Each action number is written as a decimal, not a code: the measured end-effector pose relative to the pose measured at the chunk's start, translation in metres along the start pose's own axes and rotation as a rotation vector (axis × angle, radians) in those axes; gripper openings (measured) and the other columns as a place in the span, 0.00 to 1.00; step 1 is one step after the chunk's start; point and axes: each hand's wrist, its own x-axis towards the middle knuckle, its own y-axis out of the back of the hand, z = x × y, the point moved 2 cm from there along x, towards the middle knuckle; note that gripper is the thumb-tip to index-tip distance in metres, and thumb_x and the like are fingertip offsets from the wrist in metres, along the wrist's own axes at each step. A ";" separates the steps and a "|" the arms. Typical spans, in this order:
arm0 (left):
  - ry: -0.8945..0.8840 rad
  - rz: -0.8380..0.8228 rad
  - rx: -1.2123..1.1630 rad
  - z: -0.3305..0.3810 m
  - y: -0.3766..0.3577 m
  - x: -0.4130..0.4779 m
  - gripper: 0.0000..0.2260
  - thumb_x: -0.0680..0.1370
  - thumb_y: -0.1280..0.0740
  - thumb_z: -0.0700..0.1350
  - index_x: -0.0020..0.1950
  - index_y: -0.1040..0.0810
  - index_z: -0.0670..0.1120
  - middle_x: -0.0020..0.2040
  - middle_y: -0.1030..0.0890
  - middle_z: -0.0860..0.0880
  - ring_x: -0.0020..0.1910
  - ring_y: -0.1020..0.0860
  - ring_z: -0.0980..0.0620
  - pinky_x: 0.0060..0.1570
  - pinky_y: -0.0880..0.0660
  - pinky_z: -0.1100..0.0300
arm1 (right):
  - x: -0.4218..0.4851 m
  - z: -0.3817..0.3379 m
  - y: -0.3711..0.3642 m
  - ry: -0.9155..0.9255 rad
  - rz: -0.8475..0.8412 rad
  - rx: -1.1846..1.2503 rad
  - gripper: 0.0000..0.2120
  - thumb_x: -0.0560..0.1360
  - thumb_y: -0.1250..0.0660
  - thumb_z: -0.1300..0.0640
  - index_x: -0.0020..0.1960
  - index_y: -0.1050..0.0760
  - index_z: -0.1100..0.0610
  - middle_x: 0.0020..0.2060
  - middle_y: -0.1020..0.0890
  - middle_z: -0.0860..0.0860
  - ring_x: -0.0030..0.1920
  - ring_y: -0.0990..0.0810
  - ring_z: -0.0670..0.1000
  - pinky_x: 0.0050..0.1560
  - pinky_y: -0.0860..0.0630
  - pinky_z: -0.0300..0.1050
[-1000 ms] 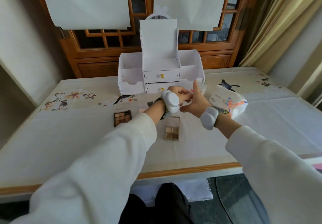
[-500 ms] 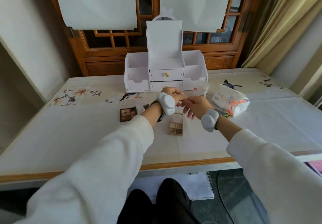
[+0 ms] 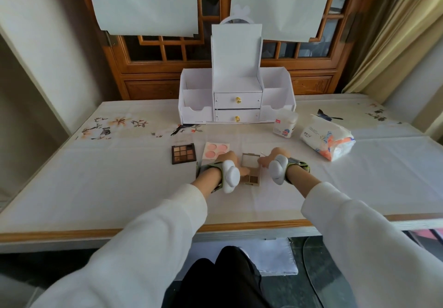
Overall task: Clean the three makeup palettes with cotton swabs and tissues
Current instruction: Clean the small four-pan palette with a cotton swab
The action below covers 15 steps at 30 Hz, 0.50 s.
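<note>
Both arms stretched forward, white sleeves (image 3: 143, 247) pushed back, forearms bare, wrists converging. Left hand (image 3: 227, 159) back up, fingers curled down out of sight, thumb reaching right onto small palette (image 3: 251, 178). Right hand (image 3: 275, 155) just beside, not touching left, fingers bent, pinching cotton swab (image 3: 263, 154), tip poking out leftward. White pod (image 3: 231, 175) strapped on each wrist.

Dark nine-pan palette (image 3: 183, 154) flat, left of centre; pink four-round palette (image 3: 215, 150) just right of it, slightly skewed. Beige quad palette (image 3: 250, 168) open at centre, mirror lid laid back. Cotton swab (image 3: 262, 154) poking out just right of that lid. Swab tub (image 3: 284, 123) upright and tissue pack (image 3: 327, 139) lying on its side, right of centre.
</note>
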 end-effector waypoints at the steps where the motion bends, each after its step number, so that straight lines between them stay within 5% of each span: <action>1: 0.013 -0.004 -0.023 0.000 0.000 0.002 0.14 0.78 0.36 0.51 0.36 0.33 0.46 0.39 0.28 0.47 0.41 0.29 0.50 0.47 0.32 0.60 | 0.000 0.000 -0.002 -0.003 -0.017 0.003 0.19 0.73 0.35 0.53 0.28 0.38 0.57 0.26 0.36 0.51 0.26 0.37 0.48 0.26 0.41 0.39; 4: 0.019 -0.017 -0.088 -0.003 -0.002 0.005 0.10 0.77 0.35 0.48 0.49 0.20 0.42 0.47 0.20 0.42 0.45 0.23 0.46 0.47 0.28 0.57 | 0.002 0.000 -0.008 0.020 -0.072 -0.034 0.19 0.74 0.38 0.53 0.29 0.39 0.57 0.27 0.35 0.51 0.28 0.35 0.50 0.27 0.40 0.39; 8: 0.008 0.026 -0.200 -0.012 -0.007 0.008 0.07 0.77 0.39 0.40 0.39 0.27 0.44 0.39 0.25 0.46 0.40 0.28 0.48 0.42 0.33 0.62 | 0.006 -0.002 -0.009 0.046 -0.072 -0.052 0.19 0.75 0.39 0.53 0.28 0.38 0.58 0.26 0.35 0.52 0.26 0.36 0.49 0.27 0.41 0.39; 15: -0.011 -0.010 -0.351 -0.015 -0.009 0.008 0.05 0.78 0.37 0.39 0.43 0.28 0.41 0.42 0.26 0.44 0.41 0.27 0.48 0.33 0.32 0.62 | 0.010 -0.007 -0.009 0.002 -0.052 -0.077 0.19 0.73 0.36 0.52 0.29 0.39 0.57 0.26 0.36 0.51 0.26 0.37 0.48 0.26 0.40 0.38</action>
